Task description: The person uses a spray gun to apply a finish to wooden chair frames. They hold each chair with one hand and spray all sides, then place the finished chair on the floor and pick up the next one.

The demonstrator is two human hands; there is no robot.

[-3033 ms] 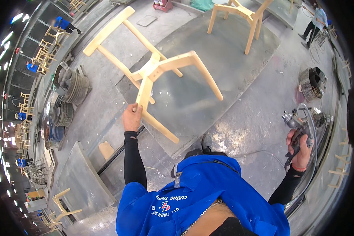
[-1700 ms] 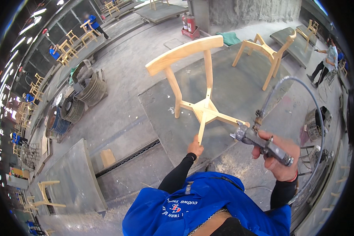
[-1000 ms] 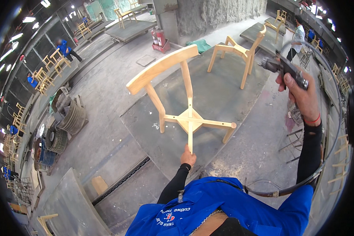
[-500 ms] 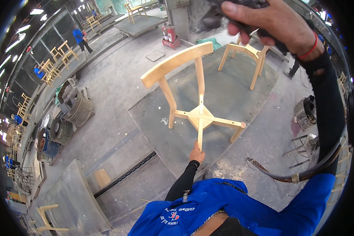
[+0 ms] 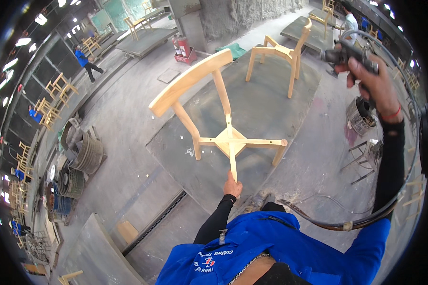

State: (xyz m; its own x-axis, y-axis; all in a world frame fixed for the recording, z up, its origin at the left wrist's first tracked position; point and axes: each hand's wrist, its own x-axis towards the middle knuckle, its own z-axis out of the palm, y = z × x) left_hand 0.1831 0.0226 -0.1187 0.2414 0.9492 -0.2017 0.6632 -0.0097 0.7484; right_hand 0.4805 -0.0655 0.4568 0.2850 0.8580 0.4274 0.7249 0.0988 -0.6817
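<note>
A seatless pale wooden chair frame (image 5: pixel 190 81) stands on a grey board platform (image 5: pixel 264 102) in front of me, its curved backrest toward the far left. My left hand (image 5: pixel 232 186) is closed round the near end of its crossed seat rails. At the upper right my right hand (image 5: pixel 379 85) is wrapped round a dark spray gun (image 5: pixel 361 61), raised and apart from the chair. The gun points to the left. A hose (image 5: pixel 411 142) curves down from it along my right arm. Farther back on the platform stands a second chair frame (image 5: pixel 292 54).
Worn drums (image 5: pixel 86 154) stand at the left, and red fire extinguishers (image 5: pixel 181 46) at the back. A bucket (image 5: pixel 360 118) and a metal stool (image 5: pixel 364 157) are on the right. A person in blue (image 5: pixel 82 59) walks at the far left. A chain track (image 5: pixel 154 223) runs along the floor.
My right hand has swung the spray gun from above the chairs out to the right. My left hand keeps its grip on the chair frame. The whole view has shifted.
</note>
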